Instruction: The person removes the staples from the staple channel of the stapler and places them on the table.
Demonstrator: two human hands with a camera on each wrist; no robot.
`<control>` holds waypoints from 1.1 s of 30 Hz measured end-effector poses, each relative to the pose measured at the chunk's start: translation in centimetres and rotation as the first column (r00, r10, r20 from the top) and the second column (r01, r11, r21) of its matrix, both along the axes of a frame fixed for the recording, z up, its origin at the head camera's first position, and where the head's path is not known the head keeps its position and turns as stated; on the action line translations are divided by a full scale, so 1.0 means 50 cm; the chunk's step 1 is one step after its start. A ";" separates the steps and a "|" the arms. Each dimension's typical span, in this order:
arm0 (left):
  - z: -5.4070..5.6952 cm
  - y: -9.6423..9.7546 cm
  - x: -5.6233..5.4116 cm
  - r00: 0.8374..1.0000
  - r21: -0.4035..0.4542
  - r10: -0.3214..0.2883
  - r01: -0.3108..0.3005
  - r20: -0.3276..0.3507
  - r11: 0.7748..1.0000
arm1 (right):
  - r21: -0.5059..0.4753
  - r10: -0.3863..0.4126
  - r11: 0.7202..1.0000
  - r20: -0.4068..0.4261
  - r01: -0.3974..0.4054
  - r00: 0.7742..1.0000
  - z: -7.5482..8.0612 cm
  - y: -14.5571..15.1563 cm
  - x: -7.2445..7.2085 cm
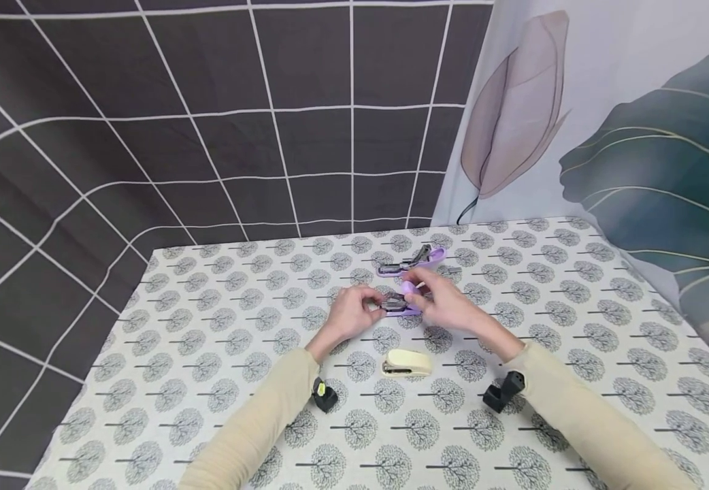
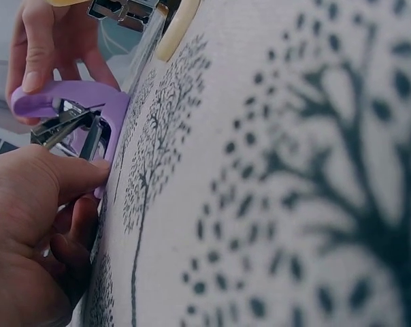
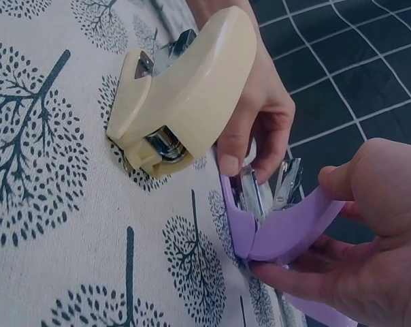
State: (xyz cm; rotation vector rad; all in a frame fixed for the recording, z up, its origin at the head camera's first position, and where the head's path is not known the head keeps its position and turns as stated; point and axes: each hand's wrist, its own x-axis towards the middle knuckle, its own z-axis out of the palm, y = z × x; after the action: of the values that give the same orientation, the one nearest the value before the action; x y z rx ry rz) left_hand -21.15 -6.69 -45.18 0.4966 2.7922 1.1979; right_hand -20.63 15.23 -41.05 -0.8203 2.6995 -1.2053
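A purple stapler stands opened up between the two hands, its metal parts exposed. The left hand pinches the end of its base between thumb and fingers, low against the tablecloth. The right hand grips the raised purple cover, thumb on one side and fingers on the other, as the right wrist view shows. Just behind lies a second purple stapler, also opened, with its metal arm tilted up. Nearer the person rests a cream stapler, closed, touched by neither hand.
A tree-patterned cloth covers the table. Beside the far stapler lies a small grey piece, too small to identify. A dark gridded curtain hangs behind the table, and a leaf-patterned one to the right. Both wrists carry black camera mounts.
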 end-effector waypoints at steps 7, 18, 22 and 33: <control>0.001 0.000 0.001 1.000 -0.007 0.001 -0.001 0.010 1.000 | -0.046 -0.017 0.999 0.064 0.020 0.998 -0.003 0.013 0.009; 0.002 0.002 0.002 1.000 -0.011 -0.001 0.001 0.010 1.000 | -0.094 -0.005 0.996 0.015 0.007 1.000 -0.024 0.031 0.006; 0.003 0.002 0.003 1.000 -0.011 0.002 -0.002 0.015 1.000 | -0.108 -0.014 0.994 0.030 0.017 0.999 -0.032 0.038 0.006; 0.002 0.001 0.002 1.000 -0.009 0.001 -0.001 0.011 1.000 | -0.277 0.006 0.961 0.110 0.025 0.994 -0.064 0.054 0.008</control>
State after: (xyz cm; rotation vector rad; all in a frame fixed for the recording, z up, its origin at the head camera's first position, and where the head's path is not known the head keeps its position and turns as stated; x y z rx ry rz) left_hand -21.07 -6.62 -45.08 0.4865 2.7875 1.1833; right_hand -20.22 17.93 -44.28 -0.7431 2.4843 -1.6075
